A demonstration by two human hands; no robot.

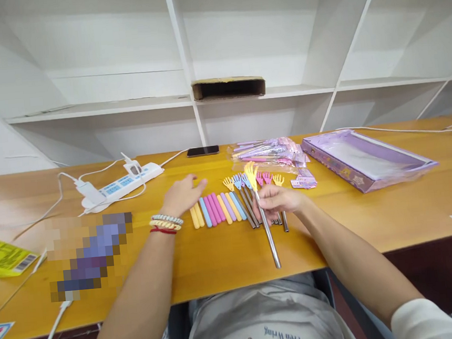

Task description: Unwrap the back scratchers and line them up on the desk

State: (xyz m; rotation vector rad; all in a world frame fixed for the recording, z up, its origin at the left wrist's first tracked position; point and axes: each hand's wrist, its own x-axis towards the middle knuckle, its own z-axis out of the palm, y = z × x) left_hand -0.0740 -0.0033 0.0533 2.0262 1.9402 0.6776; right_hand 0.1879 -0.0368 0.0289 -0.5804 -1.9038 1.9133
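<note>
My right hand (275, 202) grips a back scratcher (268, 229) by its metal rod, with the yellow claw head up and the bare rod end toward me. My left hand (185, 194) is over the table with its thumb and fingers apart, holding nothing. Close to it lies a row of coloured handle sleeves (218, 209) in yellow, blue, pink and purple. Several more back scratchers (248, 204), with yellow, blue and pink claws and bare metal rods, lie side by side, partly hidden behind my right hand.
Packaged back scratchers (268, 154) in clear plastic lie behind. A purple box (353, 177) stands to the right, a small purple card (304, 181) before it. A phone (203, 151), a power strip (122, 185) with cables and a yellow package (4, 255) occupy the back and left.
</note>
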